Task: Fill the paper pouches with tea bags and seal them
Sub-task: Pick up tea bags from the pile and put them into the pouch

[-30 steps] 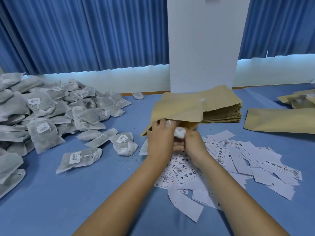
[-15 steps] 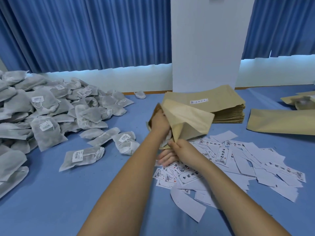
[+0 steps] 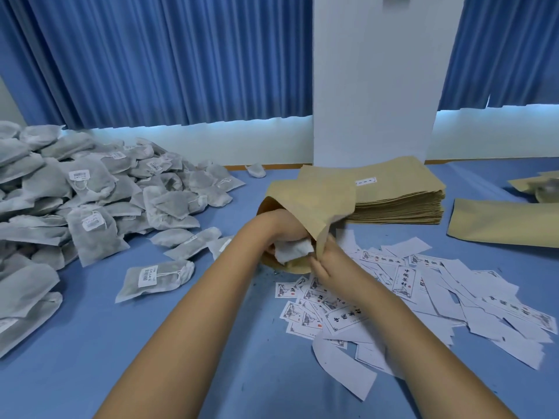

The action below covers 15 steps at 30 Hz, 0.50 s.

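Note:
A brown paper pouch (image 3: 314, 201) is lifted off the blue table in the middle, its mouth facing me. My left hand (image 3: 273, 228) reaches into that mouth and grips a white tea bag (image 3: 292, 251), whose near end still sticks out. My right hand (image 3: 328, 261) pinches the pouch's lower right edge. A big heap of grey tea bags (image 3: 84, 189) fills the left side, with one loose tea bag (image 3: 155, 278) lying nearest my left arm. Flat empty pouches form a stack (image 3: 399, 198) just behind the held pouch.
White printed labels (image 3: 423, 294) lie scattered at the right under my right arm. Another flat brown pouch (image 3: 502, 225) lies at the far right, more brown pouches (image 3: 538, 186) behind it. A white pillar (image 3: 375, 86) and blue curtains stand behind the table.
My left hand has pushed the tea bag deeper into the pouch mouth. The pouch has tilted up and swung left, and my right hand has shifted to pinch its lower edge.

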{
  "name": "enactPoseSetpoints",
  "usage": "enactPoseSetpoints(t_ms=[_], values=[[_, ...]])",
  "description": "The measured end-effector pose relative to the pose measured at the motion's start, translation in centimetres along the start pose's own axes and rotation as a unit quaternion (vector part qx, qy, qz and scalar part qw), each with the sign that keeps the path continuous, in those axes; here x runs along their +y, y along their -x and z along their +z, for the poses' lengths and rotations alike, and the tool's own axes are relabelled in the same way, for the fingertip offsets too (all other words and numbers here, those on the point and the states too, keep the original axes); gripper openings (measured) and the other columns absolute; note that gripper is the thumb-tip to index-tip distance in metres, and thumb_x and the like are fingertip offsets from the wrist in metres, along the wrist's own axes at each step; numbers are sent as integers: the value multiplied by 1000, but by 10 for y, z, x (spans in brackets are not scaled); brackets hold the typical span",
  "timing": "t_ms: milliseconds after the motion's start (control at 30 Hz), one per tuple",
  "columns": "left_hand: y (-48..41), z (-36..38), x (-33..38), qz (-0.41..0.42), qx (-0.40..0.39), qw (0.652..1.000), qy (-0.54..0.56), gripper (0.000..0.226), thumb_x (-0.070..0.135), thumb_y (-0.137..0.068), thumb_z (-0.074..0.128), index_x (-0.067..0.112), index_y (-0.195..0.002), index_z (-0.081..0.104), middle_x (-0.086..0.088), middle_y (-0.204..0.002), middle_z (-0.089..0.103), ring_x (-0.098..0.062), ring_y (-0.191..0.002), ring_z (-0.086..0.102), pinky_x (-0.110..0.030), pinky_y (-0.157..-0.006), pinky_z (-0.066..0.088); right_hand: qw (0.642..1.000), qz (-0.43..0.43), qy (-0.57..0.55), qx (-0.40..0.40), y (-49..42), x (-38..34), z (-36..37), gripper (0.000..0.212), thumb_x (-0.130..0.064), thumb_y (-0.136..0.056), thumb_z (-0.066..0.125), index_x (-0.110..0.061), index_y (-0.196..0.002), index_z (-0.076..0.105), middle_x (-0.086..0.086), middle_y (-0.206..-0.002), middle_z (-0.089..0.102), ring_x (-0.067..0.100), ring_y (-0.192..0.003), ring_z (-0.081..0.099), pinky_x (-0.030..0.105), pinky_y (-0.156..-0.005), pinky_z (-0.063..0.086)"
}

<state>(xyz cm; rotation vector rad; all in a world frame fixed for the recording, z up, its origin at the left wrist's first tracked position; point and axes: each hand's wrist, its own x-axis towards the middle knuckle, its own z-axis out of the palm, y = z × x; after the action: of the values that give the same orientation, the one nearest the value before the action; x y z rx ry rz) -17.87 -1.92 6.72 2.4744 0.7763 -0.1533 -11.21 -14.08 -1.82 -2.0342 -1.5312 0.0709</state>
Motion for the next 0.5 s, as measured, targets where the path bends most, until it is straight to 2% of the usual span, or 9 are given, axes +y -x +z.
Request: enactPoseSetpoints(t_ms=[33,100,167,233,267,333,400,433,500], values=[[2,3,-1,30,4,999,12,16,19,-94,56,14,-110,56,-2,-100,54,-22,-95,53,-26,-82,45,1000,-15,3,12,1,0,-4,41,-10,-99,39,1,-139,35,11,-139,32,23,-121,41,25,-106,30],[7,9,-3,130,62,990,-9,6,16,-94,50,22,-94,51,-3,-106,53,-17,-96,47,-26,-85,39,999,-38,13,34,3,1,-8,29,-8,-99,41,3,-125,47,11,-127,43,18,-109,45,28,-97,35],[10,13,-5,215,165,963,5,3,21,-87,55,21,-86,53,3,-92,61,-14,-89,52,-24,-77,43,998,-27,-16,60,6,1,-10,14,-8,-99,41,-1,-104,53,7,-101,52,11,-87,45,25,-79,34],[15,13,-2,230,215,948,46,7,26,-81,57,23,-82,51,12,-72,54,-14,-84,56,-17,-66,39,995,-8,-37,90,6,1,-13,18,-8,-99,40,2,-107,54,12,-97,54,15,-81,46,17,-69,32],[16,13,0,232,228,944,48,7,23,-83,56,23,-84,49,13,-71,51,-17,-87,57,-16,-65,36,995,-6,-34,97,5,2,-14,21,-9,-99,40,4,-109,54,14,-98,54,17,-81,46,14,-65,31],[9,16,4,177,239,954,44,10,16,-89,55,15,-98,53,1,-87,56,-30,-101,58,-21,-70,37,996,-15,-2,88,6,2,-14,24,-10,-100,40,5,-110,55,15,-99,52,19,-83,45,18,-65,28],[3,19,4,48,257,963,67,43,16,-91,57,-1,-129,46,-17,-121,56,-34,-116,53,-31,-85,42,997,-30,26,70,6,0,-11,24,-12,-100,41,4,-109,57,14,-101,52,24,-89,48,21,-70,27],[-1,24,-6,4,233,971,51,50,17,-92,56,-2,-136,41,-19,-134,49,-33,-122,49,-33,-94,40,997,-43,31,63,7,-2,-8,24,-12,-100,42,3,-108,58,13,-101,52,26,-92,50,22,-72,28],[-6,28,-11,-50,176,982,-42,45,20,-99,46,2,-140,40,-16,-145,40,-29,-132,40,-34,-105,31,996,-66,27,50,7,-5,-2,22,-12,-100,43,0,-108,59,10,-100,53,19,-90,52,22,-75,35]])
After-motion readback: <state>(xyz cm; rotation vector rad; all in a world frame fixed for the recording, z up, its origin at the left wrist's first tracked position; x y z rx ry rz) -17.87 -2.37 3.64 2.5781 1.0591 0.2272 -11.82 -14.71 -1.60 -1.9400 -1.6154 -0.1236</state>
